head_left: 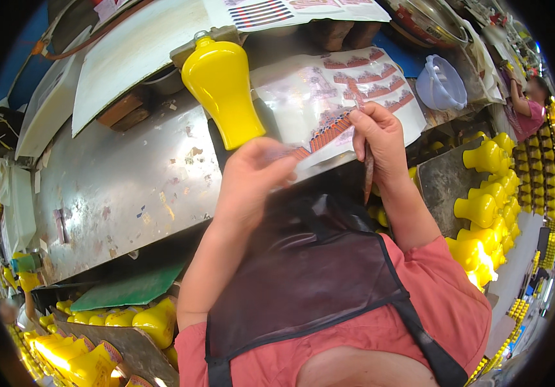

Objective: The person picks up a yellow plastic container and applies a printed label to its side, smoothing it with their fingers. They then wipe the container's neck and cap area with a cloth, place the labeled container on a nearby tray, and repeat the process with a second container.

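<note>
My right hand (380,138) pinches the upper end of a curved decal strip (331,132) with a red-brown pattern and blue dots. A thin brown flat stick (368,173) also sits in that hand, its lower end hanging below the fingers. Near the strip's other end is my left hand (255,177), its fingers smeared by motion, so its grip cannot be made out. Just beyond it, a glossy yellow vase-shaped bottle (219,90) lies with its narrow neck against a small support. Under the strip lies a white decal sheet (287,80) printed with more curved strips.
The metal worktable (129,174) carries scraps and stains. A pale blue bucket (440,84) stands at the far right. Yellow bottles (484,209) crowd the right side, and more yellow bottles (155,322) lie lower left beside a green board (126,288). Other people work at both sides.
</note>
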`<state>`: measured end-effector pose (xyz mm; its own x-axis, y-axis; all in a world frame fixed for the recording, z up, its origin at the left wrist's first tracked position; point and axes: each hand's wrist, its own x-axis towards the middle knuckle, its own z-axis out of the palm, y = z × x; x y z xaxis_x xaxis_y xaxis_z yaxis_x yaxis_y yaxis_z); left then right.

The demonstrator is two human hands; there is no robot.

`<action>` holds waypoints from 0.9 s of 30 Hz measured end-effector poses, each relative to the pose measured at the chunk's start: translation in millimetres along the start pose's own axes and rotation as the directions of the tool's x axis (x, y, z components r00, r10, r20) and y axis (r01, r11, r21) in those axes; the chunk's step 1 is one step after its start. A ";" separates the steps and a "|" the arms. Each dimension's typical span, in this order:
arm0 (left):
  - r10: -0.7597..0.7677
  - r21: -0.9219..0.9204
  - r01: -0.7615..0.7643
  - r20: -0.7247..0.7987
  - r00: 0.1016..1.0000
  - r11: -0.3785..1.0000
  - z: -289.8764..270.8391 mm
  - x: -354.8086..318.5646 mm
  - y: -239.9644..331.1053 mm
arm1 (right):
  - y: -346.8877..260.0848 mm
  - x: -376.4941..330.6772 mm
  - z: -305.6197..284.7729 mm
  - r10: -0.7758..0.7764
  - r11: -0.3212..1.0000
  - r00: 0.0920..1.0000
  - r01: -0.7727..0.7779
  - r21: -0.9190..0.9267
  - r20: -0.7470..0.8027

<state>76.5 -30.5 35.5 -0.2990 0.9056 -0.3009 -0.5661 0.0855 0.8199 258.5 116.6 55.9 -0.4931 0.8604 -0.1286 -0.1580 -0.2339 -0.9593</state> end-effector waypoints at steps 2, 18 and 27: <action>0.053 0.056 -0.051 -0.029 0.998 0.997 -6.0 -5.0 7.2 | 4.8 0.9 8.1 -0.008 0.999 0.999 0.007 0.042 0.034; 0.196 0.234 -0.135 -0.260 0.946 0.963 -68.6 8.3 43.8 | 30.8 29.0 67.7 0.164 0.983 0.982 -0.154 -0.100 0.097; 0.181 0.234 -0.120 -0.261 0.948 0.965 -72.0 0.6 44.8 | 38.2 32.9 63.7 0.205 0.974 0.968 -0.188 -0.127 0.142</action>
<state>-4.3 -56.0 37.0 -0.5870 0.7654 -0.2638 -0.3309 0.0706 0.9410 181.7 107.1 31.1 -0.6312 0.7211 -0.2857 0.0473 -0.3319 -0.9421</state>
